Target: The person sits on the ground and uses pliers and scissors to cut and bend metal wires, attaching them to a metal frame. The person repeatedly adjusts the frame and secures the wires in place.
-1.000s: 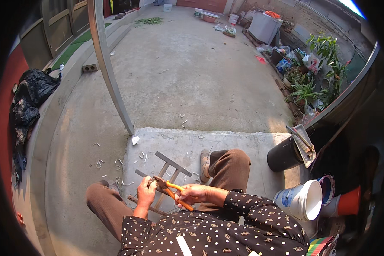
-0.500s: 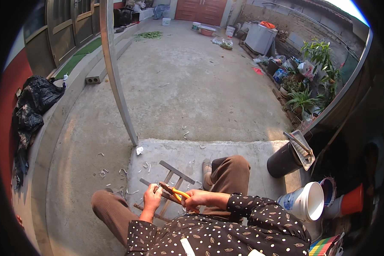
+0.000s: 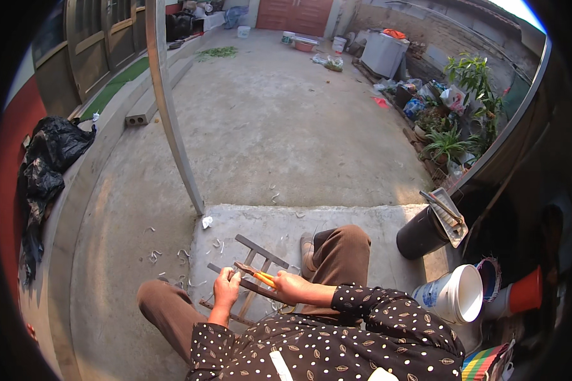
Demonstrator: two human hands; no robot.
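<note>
My right hand (image 3: 291,287) is closed around the orange handles of a pair of pliers (image 3: 262,277), whose dark jaws point left. Just beyond the jaws, my left hand (image 3: 225,291) is pinched with its thumb and fingertips together; what lies in that pinch is too small to make out. Both hands are above my lap, between my bent knees. Below and behind them is a dark ladder-like frame (image 3: 262,251), partly hidden by the hands. Pale curled scraps (image 3: 154,256) lie scattered on the concrete to the left.
A metal post (image 3: 175,136) rises ahead on the left. To my right stand a black bin (image 3: 419,236) with a tray on top, a white bucket (image 3: 454,294) on its side and a red bucket (image 3: 526,289). Black plastic sheeting (image 3: 56,146) lies at the far left.
The pliers' handles have come closer together, and the jaws have shifted slightly up from my left fingertips. My right hand has risen a little; the left keeps its pinch.
</note>
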